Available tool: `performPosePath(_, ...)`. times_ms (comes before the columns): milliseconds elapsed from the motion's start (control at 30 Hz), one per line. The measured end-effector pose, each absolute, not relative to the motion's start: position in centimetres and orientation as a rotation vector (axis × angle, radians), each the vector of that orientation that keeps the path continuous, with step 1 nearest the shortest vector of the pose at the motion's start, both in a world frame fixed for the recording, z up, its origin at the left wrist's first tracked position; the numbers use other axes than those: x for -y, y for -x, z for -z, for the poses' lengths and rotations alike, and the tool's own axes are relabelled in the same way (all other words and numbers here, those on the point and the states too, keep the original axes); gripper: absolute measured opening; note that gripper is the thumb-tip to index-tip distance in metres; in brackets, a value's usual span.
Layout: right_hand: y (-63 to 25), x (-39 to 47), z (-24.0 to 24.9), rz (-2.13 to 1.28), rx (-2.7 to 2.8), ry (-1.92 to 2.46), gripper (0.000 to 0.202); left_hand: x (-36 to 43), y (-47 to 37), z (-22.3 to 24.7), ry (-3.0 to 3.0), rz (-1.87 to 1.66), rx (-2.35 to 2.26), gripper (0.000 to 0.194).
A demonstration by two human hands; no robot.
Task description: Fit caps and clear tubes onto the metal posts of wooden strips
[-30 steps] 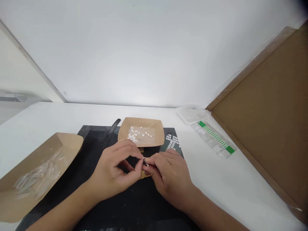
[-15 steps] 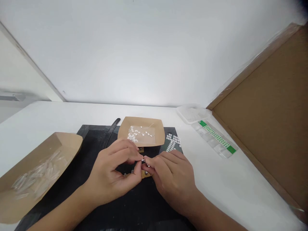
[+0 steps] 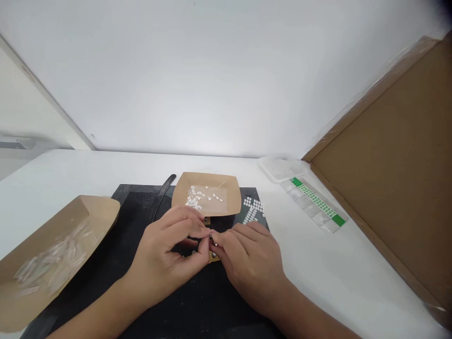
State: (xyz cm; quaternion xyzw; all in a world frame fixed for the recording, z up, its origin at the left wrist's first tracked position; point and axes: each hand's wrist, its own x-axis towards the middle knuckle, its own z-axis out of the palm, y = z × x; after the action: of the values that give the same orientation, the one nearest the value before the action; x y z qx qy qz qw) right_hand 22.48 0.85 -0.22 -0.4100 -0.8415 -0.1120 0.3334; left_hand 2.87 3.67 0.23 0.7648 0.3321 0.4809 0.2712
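Observation:
My left hand (image 3: 173,254) and my right hand (image 3: 247,263) meet fingertip to fingertip above the black mat (image 3: 197,301). Thumb and index finger of the left are pinched together; whatever lies between them is too small to make out. The right hand's fingers are curled, its thumb and index tip pressed close to the left's, beside tiny shiny bits. Under the fingertips is a yellowish-brown piece with round metal studs (image 3: 213,256), mostly covered by both hands. Just beyond them stands a brown paper tray (image 3: 233,197) holding small white oval pieces (image 3: 194,201).
At left, a larger brown paper tray (image 3: 100,207) holds clear plastic slivers (image 3: 52,263). A black strip (image 3: 164,190) lies on the mat. To the right are a dark green sheet with white oval stickers (image 3: 250,209), a plastic packet with a green label (image 3: 316,202) and a cardboard wall (image 3: 391,169).
Both hands stay almost in place, fingertips shifting slightly. A white speck seen between the fingertips earlier is now hidden. The whole view has shifted a little.

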Motion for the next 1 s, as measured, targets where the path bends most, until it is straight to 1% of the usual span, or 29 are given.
performPosePath(233, -22.3, -0.7, 0.3, 0.272, 2.210, 1.070, 0.022, -3.3, -3.3, -0.1, -1.870, -1.287, -0.930, 0.015)
performPosePath(333, -22.1, -0.7, 0.5, 0.267, 2.217, 1.067, 0.022, -3.0, -3.4, 0.0, -1.874, -1.295, -0.957, 0.014)
performPosePath(467, -22.0, -0.6, 0.6, 0.245, 2.222, 1.059, 0.017, -2.9, -3.5, -0.2, -1.909, -1.311, -1.000, 0.014)
performPosePath(733, -21.8, -0.7, 0.4, 0.203, 2.176, 1.054, 0.020, -2.8, -3.8, -0.1, -1.899, -1.323, -1.027, 0.015)
performPosePath(1000, -22.5, -0.9, 0.5, -0.065, 2.095, 1.091, 0.024, -3.7, -2.7, -0.6, -1.771, -1.181, -0.892, 0.014)
